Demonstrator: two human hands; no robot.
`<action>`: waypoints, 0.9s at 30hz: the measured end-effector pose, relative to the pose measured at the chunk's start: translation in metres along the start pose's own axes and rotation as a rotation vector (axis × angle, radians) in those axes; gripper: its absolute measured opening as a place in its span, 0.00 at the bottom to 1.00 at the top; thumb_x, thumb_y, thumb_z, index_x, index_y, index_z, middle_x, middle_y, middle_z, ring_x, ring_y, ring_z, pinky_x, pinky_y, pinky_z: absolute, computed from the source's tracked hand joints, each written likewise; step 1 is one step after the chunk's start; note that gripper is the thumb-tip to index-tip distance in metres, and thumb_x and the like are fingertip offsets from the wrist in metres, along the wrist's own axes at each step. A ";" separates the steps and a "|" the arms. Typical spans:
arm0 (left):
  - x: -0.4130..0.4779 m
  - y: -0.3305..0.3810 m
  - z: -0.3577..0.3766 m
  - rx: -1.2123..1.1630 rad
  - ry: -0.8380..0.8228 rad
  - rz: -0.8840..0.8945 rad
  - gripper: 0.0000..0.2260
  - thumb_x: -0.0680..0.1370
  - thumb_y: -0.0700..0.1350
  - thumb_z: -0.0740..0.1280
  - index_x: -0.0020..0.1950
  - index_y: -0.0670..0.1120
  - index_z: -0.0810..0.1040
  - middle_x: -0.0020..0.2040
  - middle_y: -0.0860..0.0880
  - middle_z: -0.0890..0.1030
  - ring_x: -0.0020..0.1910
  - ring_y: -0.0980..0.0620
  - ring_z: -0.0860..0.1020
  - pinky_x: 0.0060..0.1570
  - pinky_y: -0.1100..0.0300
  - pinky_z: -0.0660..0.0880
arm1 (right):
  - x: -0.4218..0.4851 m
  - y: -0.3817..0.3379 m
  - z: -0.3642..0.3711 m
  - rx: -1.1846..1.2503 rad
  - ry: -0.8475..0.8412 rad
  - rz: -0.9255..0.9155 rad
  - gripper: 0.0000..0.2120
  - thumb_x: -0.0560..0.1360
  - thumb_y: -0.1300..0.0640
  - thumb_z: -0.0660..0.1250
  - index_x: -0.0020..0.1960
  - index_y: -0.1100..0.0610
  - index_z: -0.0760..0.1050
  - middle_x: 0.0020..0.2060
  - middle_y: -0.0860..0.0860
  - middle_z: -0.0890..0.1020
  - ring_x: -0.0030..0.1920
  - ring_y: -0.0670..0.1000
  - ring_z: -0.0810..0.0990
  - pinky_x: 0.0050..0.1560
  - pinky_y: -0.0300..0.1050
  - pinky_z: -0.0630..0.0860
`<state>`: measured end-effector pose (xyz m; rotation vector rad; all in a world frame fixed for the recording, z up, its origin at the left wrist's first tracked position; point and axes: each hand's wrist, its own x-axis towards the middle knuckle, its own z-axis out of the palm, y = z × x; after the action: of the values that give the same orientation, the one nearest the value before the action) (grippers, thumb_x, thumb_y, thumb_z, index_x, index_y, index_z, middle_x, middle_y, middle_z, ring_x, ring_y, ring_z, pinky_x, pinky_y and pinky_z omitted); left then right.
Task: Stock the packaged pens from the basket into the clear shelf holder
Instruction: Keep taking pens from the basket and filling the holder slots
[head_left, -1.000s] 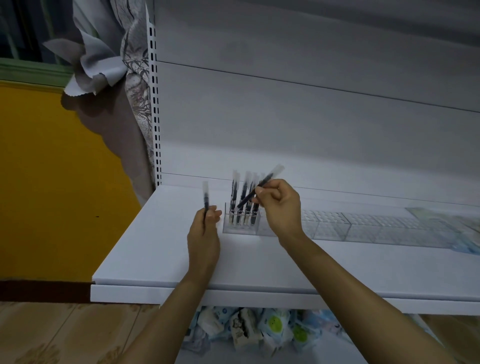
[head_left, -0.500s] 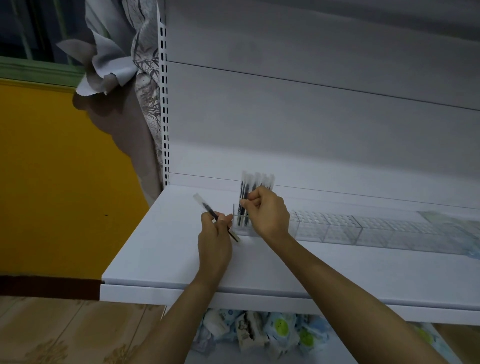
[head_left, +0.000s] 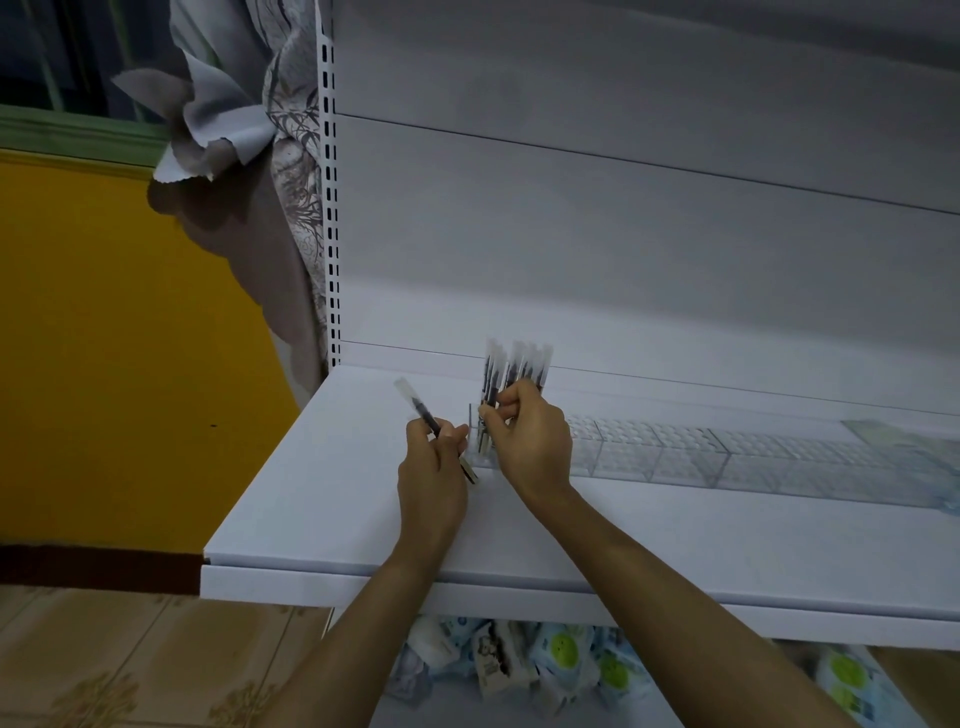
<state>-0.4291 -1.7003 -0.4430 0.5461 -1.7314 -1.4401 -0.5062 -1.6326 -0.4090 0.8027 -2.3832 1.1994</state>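
**Desk:** What are the fingers doing on your feed?

**Operator:** I see the left hand (head_left: 434, 470) with its fingers (head_left: 418, 431) curled tight round one packaged pen (head_left: 415, 402), gripping it about the middle. The right hand (head_left: 535, 441) has its fingers (head_left: 511, 402) curled as well, and thumb and forefinger pinch into the standing pens (head_left: 517, 366). I cannot tell which single pen they close on.

**Desk:** Which way does the pen in the left hand point?

**Operator:** It is tilted. Its long axis runs from upper left, with the far end toward the back panel, down to lower right. The near end sticks out below the left hand, just beside the left end of the clear holder (head_left: 675, 460). I read it as held above the shelf (head_left: 311, 493), but whether its lower tip touches the shelf I cannot tell.

**Desk:** And the holder?

**Operator:** It is a long clear row of compartments lying along the shelf, left to right, near the back. The standing pens are upright in its leftmost compartment, wrapper tops up and packed close together. They are too blurred for me to count. The right hand covers the lower part of that compartment.

**Desk:** Anything else in view?

**Operator:** Under the shelf I see a heap of white packets (head_left: 563, 649) with green print.
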 end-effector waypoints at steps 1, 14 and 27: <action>0.000 -0.001 0.000 0.008 -0.003 0.004 0.06 0.83 0.48 0.55 0.52 0.47 0.68 0.41 0.61 0.75 0.38 0.62 0.75 0.34 0.73 0.70 | 0.000 -0.001 0.000 0.001 0.004 0.003 0.12 0.76 0.50 0.67 0.53 0.59 0.75 0.43 0.51 0.83 0.43 0.51 0.81 0.43 0.45 0.76; -0.002 -0.001 -0.001 0.012 -0.007 0.012 0.08 0.82 0.48 0.57 0.52 0.45 0.70 0.40 0.58 0.77 0.36 0.61 0.75 0.34 0.73 0.72 | -0.005 -0.001 -0.002 0.076 0.026 0.034 0.12 0.74 0.51 0.70 0.49 0.59 0.74 0.39 0.49 0.79 0.39 0.47 0.76 0.42 0.44 0.76; -0.018 0.021 -0.010 -0.203 -0.238 0.157 0.05 0.79 0.40 0.64 0.48 0.38 0.77 0.36 0.46 0.82 0.37 0.51 0.82 0.39 0.60 0.79 | -0.043 -0.002 -0.020 0.595 -0.027 0.022 0.04 0.78 0.56 0.66 0.50 0.52 0.79 0.41 0.46 0.83 0.43 0.47 0.82 0.43 0.45 0.81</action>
<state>-0.4069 -1.6872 -0.4286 0.1314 -1.7390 -1.5941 -0.4707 -1.6035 -0.4197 0.9603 -2.0637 1.9558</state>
